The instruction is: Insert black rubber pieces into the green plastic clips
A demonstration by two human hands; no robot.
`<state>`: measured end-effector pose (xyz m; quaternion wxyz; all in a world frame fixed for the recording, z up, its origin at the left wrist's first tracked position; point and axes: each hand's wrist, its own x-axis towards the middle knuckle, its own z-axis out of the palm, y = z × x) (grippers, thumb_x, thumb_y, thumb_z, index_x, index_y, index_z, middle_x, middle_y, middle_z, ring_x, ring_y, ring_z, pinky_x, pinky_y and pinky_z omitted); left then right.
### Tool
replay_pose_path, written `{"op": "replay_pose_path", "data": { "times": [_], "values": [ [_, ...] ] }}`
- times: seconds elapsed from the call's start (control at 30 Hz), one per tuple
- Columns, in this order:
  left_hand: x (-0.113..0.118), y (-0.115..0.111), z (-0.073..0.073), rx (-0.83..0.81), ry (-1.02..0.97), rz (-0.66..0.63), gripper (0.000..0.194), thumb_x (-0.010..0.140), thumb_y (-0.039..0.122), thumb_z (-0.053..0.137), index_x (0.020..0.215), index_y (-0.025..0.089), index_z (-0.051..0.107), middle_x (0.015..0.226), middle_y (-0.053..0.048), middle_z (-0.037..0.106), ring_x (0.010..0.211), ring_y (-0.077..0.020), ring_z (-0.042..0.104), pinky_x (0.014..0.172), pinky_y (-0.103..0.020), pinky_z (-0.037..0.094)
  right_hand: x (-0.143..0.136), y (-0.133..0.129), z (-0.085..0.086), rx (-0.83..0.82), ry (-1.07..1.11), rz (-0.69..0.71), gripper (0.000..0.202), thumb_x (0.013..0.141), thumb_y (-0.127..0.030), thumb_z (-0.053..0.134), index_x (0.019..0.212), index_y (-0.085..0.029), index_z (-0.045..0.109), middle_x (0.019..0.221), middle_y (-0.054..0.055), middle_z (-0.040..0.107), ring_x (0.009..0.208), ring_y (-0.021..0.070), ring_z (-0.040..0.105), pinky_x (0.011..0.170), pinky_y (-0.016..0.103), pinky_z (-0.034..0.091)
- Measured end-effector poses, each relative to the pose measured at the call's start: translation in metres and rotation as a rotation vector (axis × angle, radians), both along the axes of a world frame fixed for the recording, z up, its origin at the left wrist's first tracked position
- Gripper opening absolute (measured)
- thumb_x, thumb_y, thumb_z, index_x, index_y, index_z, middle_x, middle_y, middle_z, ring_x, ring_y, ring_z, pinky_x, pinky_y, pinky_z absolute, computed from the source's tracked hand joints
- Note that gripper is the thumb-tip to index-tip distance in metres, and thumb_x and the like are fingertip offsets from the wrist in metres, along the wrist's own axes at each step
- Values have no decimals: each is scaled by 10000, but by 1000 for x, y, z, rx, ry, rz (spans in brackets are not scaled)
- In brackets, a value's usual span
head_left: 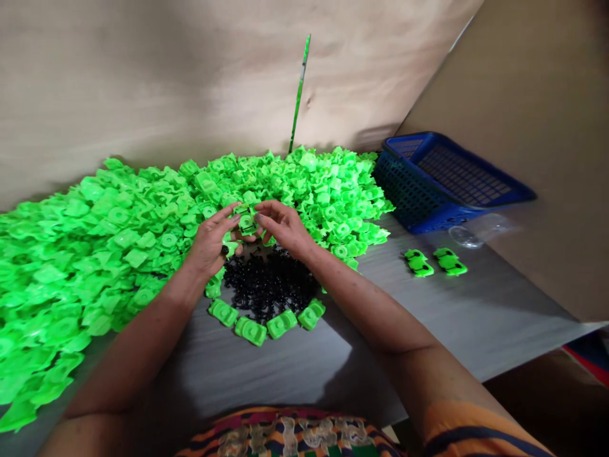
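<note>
Green toy car [247, 223] pinched in the grip of left hand [205, 246] and right hand [286, 230] | black bits [266, 285] just below | four green cars [250, 331] on the table [290, 371], grip's near side | big green pile [143, 238] behind and left | blue basket [404, 184] off right

This looks like a small workshop, or a work corner for putting together toys by hand. A great heap of loose green plastic pieces [143, 241] covers much of a grey table [295, 377], far more than a home would keep for play. Small black parts [271, 282] lie piled beside it, with 4 green car shells [250, 331] along the near edge. 2 cars with black wheels [417, 262] sit apart, near a blue basket [394, 190]. Plain board walls [143, 76] close in the table.
</note>
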<state>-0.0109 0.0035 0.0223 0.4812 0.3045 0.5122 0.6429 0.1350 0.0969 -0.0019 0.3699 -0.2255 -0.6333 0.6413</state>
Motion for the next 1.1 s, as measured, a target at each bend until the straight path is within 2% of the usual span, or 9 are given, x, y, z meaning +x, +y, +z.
{"op": "replay_pose_path", "data": {
  "times": [0.1,0.23,0.37,0.5,0.57,0.67,0.8,0.97,1.1],
  "values": [
    [2,0,-2,18,27,2,486,725,320,839,1187,189,765,768,-9,697,516,-124,617,388,-209,405,-3,-7,-1,-58,-5,54,502,764,-557,872,1028,-206,628,759,-48,669,597,109,628,467,212,531],
    [4,0,-5,30,113,12,440,737,360,850,1141,193,801,694,11,639,476,-109,548,378,-215,387,-6,-12,-3,-121,3,23,483,741,-523,883,990,-204,619,691,-64,675,528,104,628,417,191,491],
    [2,2,-8,-1,146,43,446,748,380,835,1145,179,802,775,-7,689,463,-90,539,358,-203,360,-7,-12,-3,-175,-25,-6,422,701,-423,880,923,-210,592,576,-87,631,458,118,621,381,189,465],
    [-4,5,-9,-19,141,122,506,760,439,840,1170,151,768,868,-37,721,460,-89,570,350,-200,294,-8,-11,-1,-171,-35,-40,348,712,-329,843,909,-215,580,590,-99,631,434,104,608,374,181,457],
    [-5,6,-9,-7,150,150,541,758,490,839,1161,140,754,867,-44,718,490,-100,584,378,-208,311,-8,-12,-1,-162,-45,-44,325,733,-303,822,933,-215,581,605,-98,635,430,103,605,377,185,460],
    [-5,6,-11,16,147,152,557,784,523,804,1199,158,739,912,-62,742,615,-145,644,485,-238,427,-10,-13,-4,-141,-57,-54,317,756,-287,793,984,-218,583,625,-100,631,442,105,607,387,192,463],
    [-4,4,-16,-9,125,113,500,780,366,739,1256,211,746,1038,-75,777,912,-220,724,709,-285,545,-13,-16,-10,-60,-74,-107,295,782,-249,735,1039,-225,594,662,-108,591,485,87,580,433,186,453],
    [-4,5,-18,28,137,58,451,716,305,744,1151,196,796,1038,-70,793,1096,-244,715,971,-338,533,-14,-18,-15,106,-178,-161,260,812,-222,690,1068,-217,641,701,-88,528,562,95,541,519,209,447],
    [-1,7,-20,81,128,78,347,659,314,848,979,182,831,993,-78,808,1147,-239,698,1022,-326,504,-13,-20,-16,216,-247,-170,201,854,-237,660,1053,-213,662,742,-56,539,622,118,554,544,223,422]
  ]
}}
